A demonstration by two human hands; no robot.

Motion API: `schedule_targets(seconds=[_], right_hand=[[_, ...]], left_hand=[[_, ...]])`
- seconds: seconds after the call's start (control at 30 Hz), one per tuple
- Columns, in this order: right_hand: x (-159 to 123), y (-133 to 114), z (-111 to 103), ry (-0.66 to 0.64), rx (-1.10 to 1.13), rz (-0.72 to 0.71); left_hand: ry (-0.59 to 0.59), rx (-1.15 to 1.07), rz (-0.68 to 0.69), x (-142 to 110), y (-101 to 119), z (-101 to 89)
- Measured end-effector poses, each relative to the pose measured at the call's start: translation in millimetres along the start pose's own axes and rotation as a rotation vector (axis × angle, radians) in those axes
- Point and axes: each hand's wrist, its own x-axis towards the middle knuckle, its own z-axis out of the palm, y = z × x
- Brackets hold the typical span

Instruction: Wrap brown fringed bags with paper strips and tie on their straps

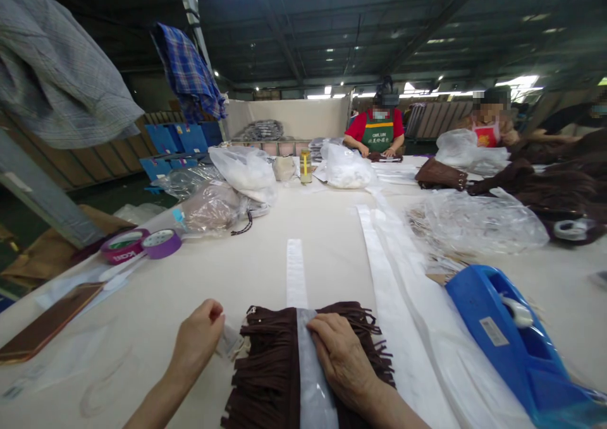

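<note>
A dark brown fringed piece (270,359), perhaps suede, lies on the table in front of me, its fringes spread to both sides. A greyish translucent strip (310,366) runs down its middle. My right hand (344,356) rests on the strip and the right-hand fringe, palm down with the fingers laid out. To the left of the piece, my left hand (202,331) is raised a little with its fingers curled into a pinch. Beside those fingertips is a small whitish packet or tag (231,340); whether they grip it I cannot tell.
A white paper strip (296,271) lies beyond the fringed piece. On the right are a blue tape dispenser (507,347), long white sheets (403,290) and plastic bags (478,220). Purple tape rolls (161,244) and a brown phone-like slab (52,321) lie left. Co-workers (377,132) work across the table.
</note>
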Motion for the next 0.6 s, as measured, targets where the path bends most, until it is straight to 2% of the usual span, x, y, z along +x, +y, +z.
schedule_targets(seconds=[0.07,0.1,0.17,0.23,0.33,0.43,0.53,0.6], right_hand=[[0,1,0,-0.003,0.005,0.001],[0,1,0,-0.003,0.004,0.002],[0,0,0,-0.005,-0.002,0.007],[-1,-1,0,-0.009,-0.005,0.012],[-2,-2,2,-0.027,0.003,0.017],[0,2,-3,-0.075,0.030,0.017],[4,14,-23,-0.105,0.067,0.034],[7,23,-41,-0.092,0.012,0.076]], left_hand=[[0.058,0.045,0.195,-12,13,-0.1],[0.037,0.065,0.340,-17,22,3.6],[-0.114,0.128,0.594,-26,38,15.8],[-0.264,0.222,0.705,-27,44,27.6],[-0.277,0.368,0.716,-18,29,30.0],[-0.241,0.479,0.667,-7,-3,15.4],[-0.230,0.483,0.589,-4,-26,-0.5],[-0.258,0.363,0.549,-7,-28,-5.1]])
